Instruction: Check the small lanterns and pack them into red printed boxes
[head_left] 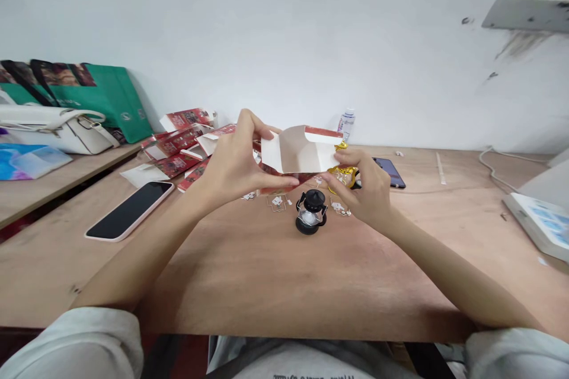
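Observation:
Between my two hands, raised above the table, is a red cardboard box (299,153) with its white inside and flaps facing me. My left hand (237,160) grips its left side, thumb along the lower edge and fingers over the top. At the right side, my right hand (365,185) pinches a white flap between thumb and fingers. Just below the box, a small black lantern (312,213) with a clear middle stands upright on the table. Behind my right fingers sits a shiny gold item (342,177), partly hidden. Small wire pieces with white tags (278,202) lie around the lantern.
Several flattened red boxes (178,142) are piled at the back left, near a phone (130,212). Another phone (389,172) and a bottle (347,122) are behind my right hand. A white handbag (62,127) and green bag (113,98) stand far left. A white cable (486,160) lies right.

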A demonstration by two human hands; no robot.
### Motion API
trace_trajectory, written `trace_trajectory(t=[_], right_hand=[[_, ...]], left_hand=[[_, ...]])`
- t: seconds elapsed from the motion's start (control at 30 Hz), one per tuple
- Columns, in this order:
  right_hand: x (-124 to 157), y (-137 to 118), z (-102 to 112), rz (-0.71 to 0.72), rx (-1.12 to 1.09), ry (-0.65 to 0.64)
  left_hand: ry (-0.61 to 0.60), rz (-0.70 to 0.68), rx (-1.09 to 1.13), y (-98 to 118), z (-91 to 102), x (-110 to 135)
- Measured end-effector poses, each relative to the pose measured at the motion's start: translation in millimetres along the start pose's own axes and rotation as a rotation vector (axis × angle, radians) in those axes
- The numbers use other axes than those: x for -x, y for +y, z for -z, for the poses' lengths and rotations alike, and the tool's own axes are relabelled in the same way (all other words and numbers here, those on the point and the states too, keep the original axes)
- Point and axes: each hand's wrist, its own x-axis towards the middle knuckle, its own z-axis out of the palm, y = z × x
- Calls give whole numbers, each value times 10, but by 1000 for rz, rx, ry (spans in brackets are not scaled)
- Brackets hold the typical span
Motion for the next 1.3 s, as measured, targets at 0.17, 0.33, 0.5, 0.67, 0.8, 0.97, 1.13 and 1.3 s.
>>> trace_trajectory(t=[0.17,0.33,0.5,0.67,0.8,0.97,1.13,1.3], right_hand=[[-52,-19,50,-340,-153,-309],[-132,-46,147,-366,-98,-941],[-131,-59,94,-325,-55,-1107],[-299,13,345,-370,-210,-1118],[-460,43,723,-537,-449,-920],[-484,65,788,-619,-570,-411],[-452,75,573,-561,-572,-239],[-379,105,442,-476,-601,-278]], left_hand=[[30,-11,-170,-114,69,-79],[-140,-96,-239,-211,30,-136],[-258,-51,-192,-229,-92,-121],[-311,14,-212,-248,-213,-100],[-382,32,-185,-210,-341,-55],[-453,29,-24,-155,-513,48],[-476,53,108,-173,-615,101],[-485,15,184,-141,-637,101]])
